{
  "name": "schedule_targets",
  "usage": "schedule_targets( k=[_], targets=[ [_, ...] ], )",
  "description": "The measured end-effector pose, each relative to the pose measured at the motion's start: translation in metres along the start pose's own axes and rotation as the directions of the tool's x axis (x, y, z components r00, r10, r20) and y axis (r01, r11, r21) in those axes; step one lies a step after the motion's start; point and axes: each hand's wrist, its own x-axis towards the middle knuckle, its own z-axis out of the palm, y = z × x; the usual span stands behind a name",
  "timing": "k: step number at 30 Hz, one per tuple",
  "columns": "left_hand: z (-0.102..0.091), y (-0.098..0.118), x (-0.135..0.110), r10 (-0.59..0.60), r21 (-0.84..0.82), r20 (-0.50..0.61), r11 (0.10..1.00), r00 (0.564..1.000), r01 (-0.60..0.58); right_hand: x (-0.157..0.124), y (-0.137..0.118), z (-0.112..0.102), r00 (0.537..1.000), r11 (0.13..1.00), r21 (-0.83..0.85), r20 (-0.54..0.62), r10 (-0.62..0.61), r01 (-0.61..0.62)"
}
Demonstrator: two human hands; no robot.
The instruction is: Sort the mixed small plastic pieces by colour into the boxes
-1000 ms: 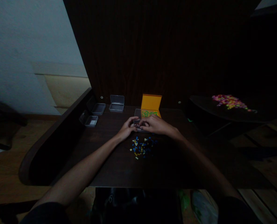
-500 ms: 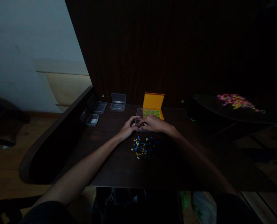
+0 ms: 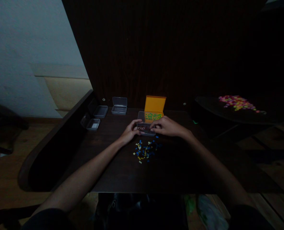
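Note:
A clear plastic box [image 3: 148, 133] stands open on the dark table, with a few small reddish pieces [image 3: 141, 128] inside near its left end. My left hand [image 3: 130, 132] grips the box's left side between thumb and fingers. Over the right end of the box is my right hand [image 3: 168, 126], thumb and fingertips drawn together; what they hold, if anything, is too small to make out. Small blue and pale yellow toy bricks [image 3: 145, 153] lie scattered in front of the box. Right behind it an orange case [image 3: 155, 104] stands open, with green pieces [image 3: 153, 116] in it.
Three more open clear boxes stand at the back left: one by the back panel [image 3: 119, 110], one beside it [image 3: 101, 111], and a small one [image 3: 93, 124] holding something white. A raised side board [image 3: 56, 140] bounds the left. Colourful pieces [image 3: 239, 103] are heaped on a surface at right.
My right hand has moved right, away from my left fingers, uncovering the box's inside and its reddish pieces. My left hand stays at the box. The view has shifted slightly.

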Motion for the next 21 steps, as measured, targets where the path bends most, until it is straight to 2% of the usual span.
schedule_targets(
  k=[6, 12, 21],
  targets=[
    [0.000, 0.001, 0.000, -0.004, 0.001, 0.006, 1.000, 1.000, 0.004, -0.018, 0.001, 0.009, 1.000, 0.999, 0.044, -0.015, 0.016, -0.016],
    [-0.001, 0.003, -0.001, 0.002, 0.035, -0.005, 0.999, 1.000, -0.002, -0.001, -0.012, 0.023, 1.000, 0.990, -0.141, 0.006, 0.006, -0.005],
    [-0.003, 0.001, 0.000, 0.012, 0.052, -0.007, 0.999, 1.000, -0.011, 0.016, -0.021, 0.030, 0.999, 0.980, -0.199, 0.033, 0.020, -0.013]
  ],
)
